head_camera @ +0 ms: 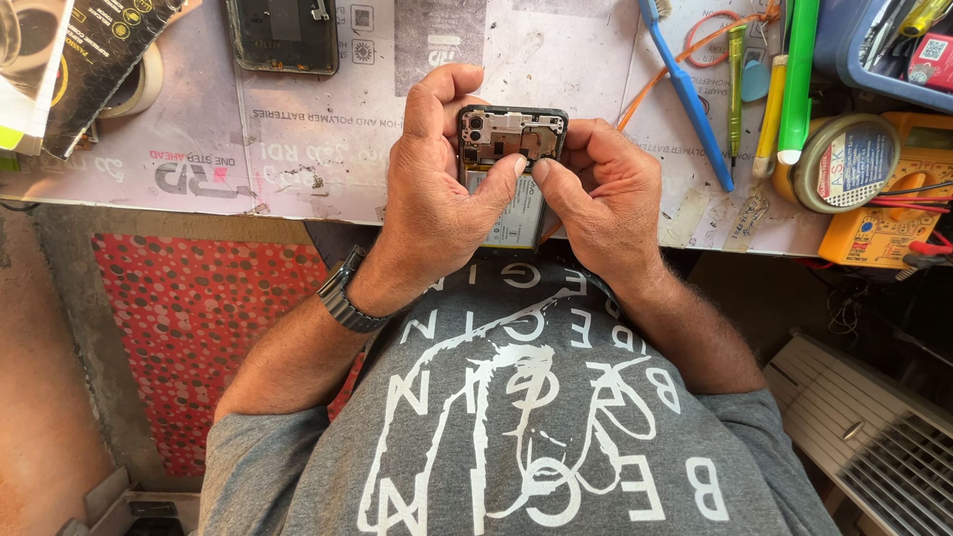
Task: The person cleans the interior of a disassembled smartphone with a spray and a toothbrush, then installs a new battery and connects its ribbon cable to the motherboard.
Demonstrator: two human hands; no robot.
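Two forearms rise from the lower frame over the tabletop [328,149] edge, wrists bent inward. Left hand [437,199] wraps the opened phone [511,139] at upper centre, fingers curled behind it, thumb pressed on its exposed board. Right hand [596,203] closes on the phone's right edge, thumb tip meeting the left; possibly pinching a small part, too small to tell.
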